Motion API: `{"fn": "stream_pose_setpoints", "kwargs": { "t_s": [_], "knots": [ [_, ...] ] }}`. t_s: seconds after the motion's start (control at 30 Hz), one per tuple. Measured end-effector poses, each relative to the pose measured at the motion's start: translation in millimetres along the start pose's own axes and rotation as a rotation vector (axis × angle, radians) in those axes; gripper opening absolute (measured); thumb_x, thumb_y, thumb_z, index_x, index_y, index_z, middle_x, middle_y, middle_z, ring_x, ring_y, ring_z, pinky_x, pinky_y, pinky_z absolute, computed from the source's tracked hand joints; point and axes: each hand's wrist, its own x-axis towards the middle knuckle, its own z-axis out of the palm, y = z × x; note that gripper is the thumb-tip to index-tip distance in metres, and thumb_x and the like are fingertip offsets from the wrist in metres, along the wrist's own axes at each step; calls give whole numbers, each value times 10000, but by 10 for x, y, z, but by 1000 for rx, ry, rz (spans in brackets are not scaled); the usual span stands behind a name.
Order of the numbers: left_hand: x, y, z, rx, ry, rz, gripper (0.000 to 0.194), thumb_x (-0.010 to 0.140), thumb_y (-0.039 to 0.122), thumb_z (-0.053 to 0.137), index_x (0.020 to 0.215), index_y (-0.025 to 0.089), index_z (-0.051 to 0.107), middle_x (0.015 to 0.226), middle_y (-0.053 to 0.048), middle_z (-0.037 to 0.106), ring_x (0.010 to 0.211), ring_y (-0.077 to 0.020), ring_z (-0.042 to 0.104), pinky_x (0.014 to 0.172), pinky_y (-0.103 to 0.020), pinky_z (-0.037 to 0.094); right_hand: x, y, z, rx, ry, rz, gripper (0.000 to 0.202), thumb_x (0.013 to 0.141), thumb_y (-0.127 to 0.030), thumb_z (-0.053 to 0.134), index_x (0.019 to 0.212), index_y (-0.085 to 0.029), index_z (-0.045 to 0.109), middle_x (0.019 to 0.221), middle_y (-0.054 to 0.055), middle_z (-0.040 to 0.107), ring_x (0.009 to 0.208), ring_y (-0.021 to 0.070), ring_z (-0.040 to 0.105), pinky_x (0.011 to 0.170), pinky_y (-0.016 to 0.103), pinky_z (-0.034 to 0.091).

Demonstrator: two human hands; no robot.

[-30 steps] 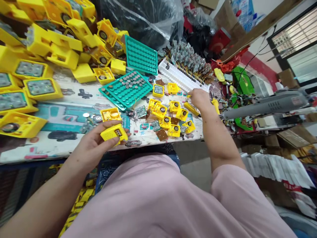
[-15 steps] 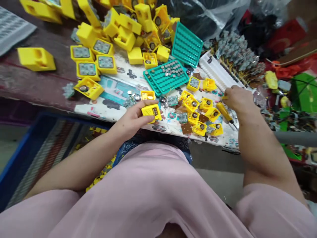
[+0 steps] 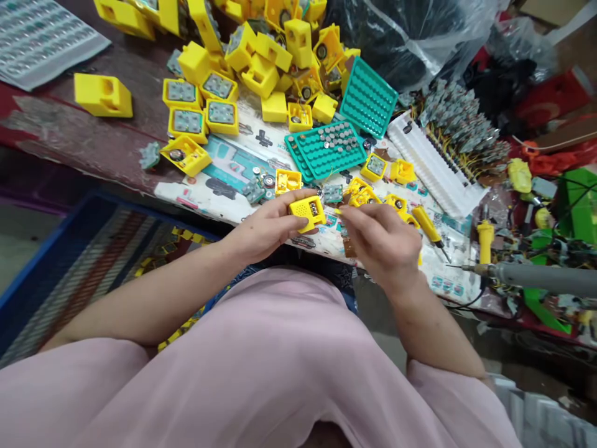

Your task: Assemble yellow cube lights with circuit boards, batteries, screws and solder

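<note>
My left hand (image 3: 261, 233) is closed around a small yellow plastic case (image 3: 303, 216), which has a grid of round holes and an open slot with metal button cells showing. Just right of it, my right hand (image 3: 385, 239) pinches a small yellow plastic piece (image 3: 339, 211) between thumb and fingertips, apart from the case. An open yellow housing (image 3: 288, 180) lies beyond my left fingers. Beyond my right hand are more opened yellow housings (image 3: 361, 191), partly hidden by it. A yellow-handled screwdriver (image 3: 426, 225) rests to its right.
Teal trays (image 3: 321, 163) with button cells lie mid-table, another teal tray (image 3: 370, 96) tilted behind. Yellow cases (image 3: 261, 74) pile up at the back. A white foam strip (image 3: 431, 168) holds wired parts. At right a soldering iron (image 3: 536, 278) juts in; a blue crate (image 3: 51, 267) stands lower left.
My right hand has come left from beside the white strip to near the held case, carrying the small yellow piece. My left hand keeps its hold; the view has shifted a little.
</note>
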Motion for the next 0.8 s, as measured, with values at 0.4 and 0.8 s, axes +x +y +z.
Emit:
{"fn": "stream_pose_setpoints", "kwargs": {
  "t_s": [0.4, 0.8],
  "knots": [
    [-30, -118, 126, 38, 2, 43, 593, 665, 169, 763, 1237, 179, 610, 1054, -26, 704, 986, -168, 638, 874, -261, 495, -40, -212, 127, -128, 16, -182, 119, 906, -121, 608, 999, -131, 680, 826, 62, 736, 700, 139, 650, 616, 262, 478],
    [-30, -124, 140, 35, -10, 22, 611, 679, 189, 766, 1262, 159, 585, 1031, -33, 711, 937, -163, 642, 818, -253, 498, -125, -211, 151, -110, 35, -189, 182, 874, -106, 646, 1053, -92, 677, 819, 70, 732, 687, 139, 637, 583, 265, 453]
  ]
}}
